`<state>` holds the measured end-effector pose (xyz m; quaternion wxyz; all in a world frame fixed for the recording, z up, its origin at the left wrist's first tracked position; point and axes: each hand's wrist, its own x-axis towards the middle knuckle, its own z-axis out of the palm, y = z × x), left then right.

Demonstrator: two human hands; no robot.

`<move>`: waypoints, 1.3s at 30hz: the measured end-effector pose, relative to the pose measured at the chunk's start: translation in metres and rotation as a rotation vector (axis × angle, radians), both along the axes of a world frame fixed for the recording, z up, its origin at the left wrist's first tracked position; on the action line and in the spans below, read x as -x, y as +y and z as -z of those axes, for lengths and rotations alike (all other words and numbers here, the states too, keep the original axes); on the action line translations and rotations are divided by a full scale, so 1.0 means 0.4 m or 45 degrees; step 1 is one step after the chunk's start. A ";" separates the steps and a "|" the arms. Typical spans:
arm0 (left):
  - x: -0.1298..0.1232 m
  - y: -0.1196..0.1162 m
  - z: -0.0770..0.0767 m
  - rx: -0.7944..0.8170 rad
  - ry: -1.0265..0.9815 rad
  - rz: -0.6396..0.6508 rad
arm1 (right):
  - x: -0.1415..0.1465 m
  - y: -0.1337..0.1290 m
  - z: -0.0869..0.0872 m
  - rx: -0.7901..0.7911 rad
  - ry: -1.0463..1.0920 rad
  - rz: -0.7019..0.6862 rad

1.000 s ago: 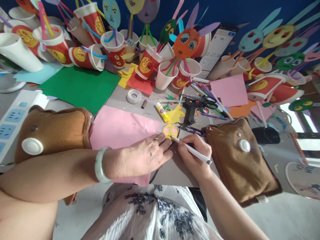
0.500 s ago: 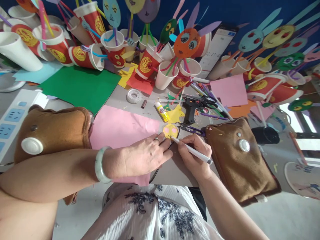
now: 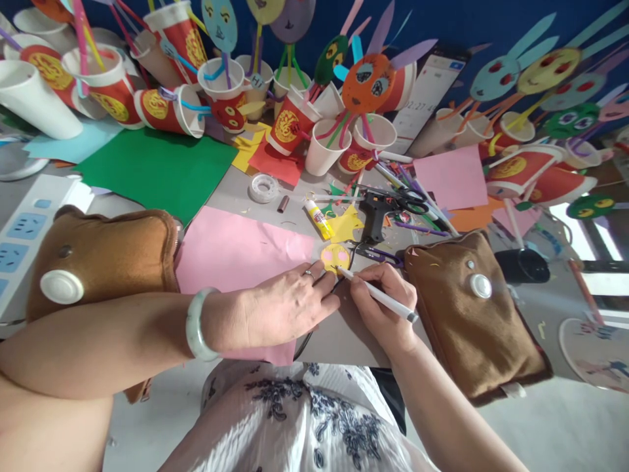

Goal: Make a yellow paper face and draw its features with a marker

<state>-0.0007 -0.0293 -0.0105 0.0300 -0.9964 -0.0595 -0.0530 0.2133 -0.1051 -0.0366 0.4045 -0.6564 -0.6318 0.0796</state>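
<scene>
A round yellow paper face (image 3: 335, 257) with pink cheeks and a drawn mouth lies on the table in front of me. My left hand (image 3: 287, 303) rests flat, its fingers stretched out and their tips on the left edge of the face. In my right hand (image 3: 386, 305) is a white marker (image 3: 388, 301), pinched near its point, with the tip at the mouth of the face. Pink paper (image 3: 236, 252) lies partly under my left hand. Just behind the face are a glue stick (image 3: 318, 219), a yellow paper scrap (image 3: 346, 225) and a black glue gun (image 3: 372, 216).
Brown cushioned pouches flank my arms, one at left (image 3: 108, 255) and one at right (image 3: 476, 314). Paper cups with paper-face figures (image 3: 366, 84) line the back. Green paper (image 3: 160, 170), a tape roll (image 3: 263, 188), scissors (image 3: 378, 254) and a power strip (image 3: 29, 229) also lie about.
The marker tip has shifted very slightly to the right along the mouth of the yellow face. My left hand stays in place.
</scene>
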 end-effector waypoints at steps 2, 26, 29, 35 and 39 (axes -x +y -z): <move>0.000 0.000 -0.001 0.005 -0.003 -0.001 | -0.001 0.000 0.000 0.007 -0.011 0.000; -0.001 0.004 -0.006 0.014 0.023 0.018 | 0.006 -0.002 -0.004 0.030 -0.010 0.122; -0.001 0.003 -0.007 0.007 0.032 0.004 | 0.006 -0.001 -0.005 0.014 -0.027 0.082; 0.002 0.001 -0.009 -0.005 0.012 -0.002 | 0.005 -0.002 -0.006 0.062 -0.017 0.036; 0.002 0.001 -0.008 0.017 -0.001 0.005 | 0.004 -0.002 -0.003 0.048 -0.020 0.010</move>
